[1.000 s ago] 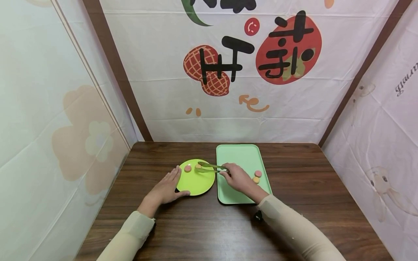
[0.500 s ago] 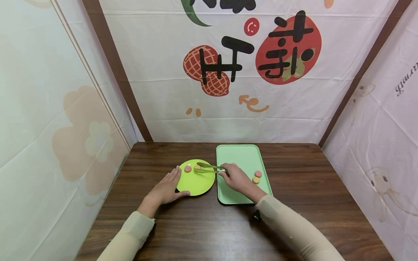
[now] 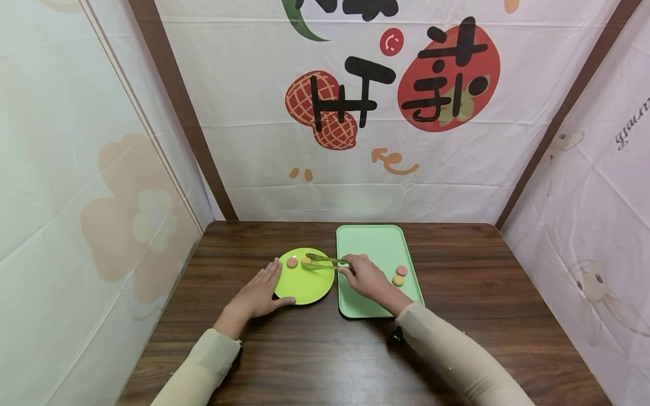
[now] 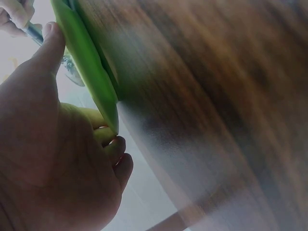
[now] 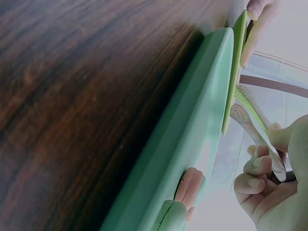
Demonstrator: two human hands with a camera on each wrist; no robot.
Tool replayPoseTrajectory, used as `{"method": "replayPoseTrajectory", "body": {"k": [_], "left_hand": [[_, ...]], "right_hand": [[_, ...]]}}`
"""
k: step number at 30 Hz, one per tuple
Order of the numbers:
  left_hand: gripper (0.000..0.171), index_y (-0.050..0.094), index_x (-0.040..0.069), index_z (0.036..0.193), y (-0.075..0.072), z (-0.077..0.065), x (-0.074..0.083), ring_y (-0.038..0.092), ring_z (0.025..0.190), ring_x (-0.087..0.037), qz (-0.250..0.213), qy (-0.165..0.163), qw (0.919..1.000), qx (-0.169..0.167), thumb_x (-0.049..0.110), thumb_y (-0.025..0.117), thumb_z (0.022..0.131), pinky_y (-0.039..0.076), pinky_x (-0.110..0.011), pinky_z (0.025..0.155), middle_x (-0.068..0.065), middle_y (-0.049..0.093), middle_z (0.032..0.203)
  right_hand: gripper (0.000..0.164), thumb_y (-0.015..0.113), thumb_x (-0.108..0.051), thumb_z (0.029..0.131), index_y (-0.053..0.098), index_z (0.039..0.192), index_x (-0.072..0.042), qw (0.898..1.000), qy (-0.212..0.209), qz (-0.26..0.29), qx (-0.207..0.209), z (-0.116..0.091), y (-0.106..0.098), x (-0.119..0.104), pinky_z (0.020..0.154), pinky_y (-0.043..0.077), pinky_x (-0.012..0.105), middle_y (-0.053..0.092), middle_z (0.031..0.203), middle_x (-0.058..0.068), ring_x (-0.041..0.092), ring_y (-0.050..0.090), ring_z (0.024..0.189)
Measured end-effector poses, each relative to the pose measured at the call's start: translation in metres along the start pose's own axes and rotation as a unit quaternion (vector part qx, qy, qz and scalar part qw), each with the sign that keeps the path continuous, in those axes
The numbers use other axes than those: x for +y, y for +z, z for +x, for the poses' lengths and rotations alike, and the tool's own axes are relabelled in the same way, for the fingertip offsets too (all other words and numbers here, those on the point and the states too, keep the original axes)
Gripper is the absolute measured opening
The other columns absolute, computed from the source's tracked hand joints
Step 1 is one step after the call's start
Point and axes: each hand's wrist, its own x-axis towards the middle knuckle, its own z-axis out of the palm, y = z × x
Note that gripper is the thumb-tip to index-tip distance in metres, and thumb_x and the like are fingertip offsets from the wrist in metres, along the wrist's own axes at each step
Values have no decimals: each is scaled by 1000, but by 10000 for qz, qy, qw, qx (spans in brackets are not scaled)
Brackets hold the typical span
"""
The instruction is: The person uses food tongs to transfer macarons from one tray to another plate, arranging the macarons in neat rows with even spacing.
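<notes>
In the head view my right hand point(image 3: 372, 280) grips a pair of tongs point(image 3: 330, 264) above the left edge of the mint tray. Their perforated tips reach left over the lime-green plate point(image 3: 304, 290), on either side of a yellow macaron point(image 3: 306, 260). Left of it on the plate lies a pink macaron point(image 3: 291, 263). My left hand point(image 3: 259, 292) rests at the plate's left rim, fingers extended and thumb spread along the near edge. The left wrist view shows its fingertips right at the rim of the plate point(image 4: 89, 67).
The mint-green tray point(image 3: 355, 304) stands just right of the plate. On its right side lie a pink macaron point(image 3: 402, 270) and a yellow macaron point(image 3: 398, 280); another pink macaron point(image 3: 364, 256) is mostly hidden behind my right hand. Printed cloth walls point(image 3: 355, 197) enclose the dark wooden table point(image 3: 315, 361).
The tongs and my right hand have shifted slightly left over the plate, baring a bit of the pink macaron behind the hand. My left hand and the plate have stayed put.
</notes>
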Motion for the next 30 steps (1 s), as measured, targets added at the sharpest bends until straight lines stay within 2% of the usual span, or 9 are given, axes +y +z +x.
{"method": "replayPoseTrajectory", "body": {"k": [6, 15, 30], "left_hand": [[112, 16, -10, 167, 0, 0, 0, 19, 163, -43, 7, 29, 10000, 22, 66, 65, 101, 20, -56, 133, -29, 13, 176], [112, 16, -10, 167, 1, 0, 0, 19, 163, -43, 16, 28, 10000, 24, 66, 65, 100, 21, -56, 133, -29, 13, 176], [113, 13, -7, 169, 1, 1, 1, 15, 164, -41, 53, -29, 10000, -66, 68, 62, 101, 19, -54, 134, -26, 9, 178]], "right_hand": [[32, 65, -22, 111, 69, 133, 1, 10000, 54, 8, -16, 0, 2, 0, 64, 60, 31, 78, 108, 12, 16, 75, 84], [30, 65, -22, 110, 70, 128, 2, 10000, 30, 22, -38, 1, 2, 0, 58, 55, 27, 76, 98, 8, 7, 65, 70], [32, 64, -24, 111, 69, 130, 0, 9996, 218, 126, -104, -2, 0, -4, 65, 60, 32, 77, 104, 9, 17, 75, 85]]}}
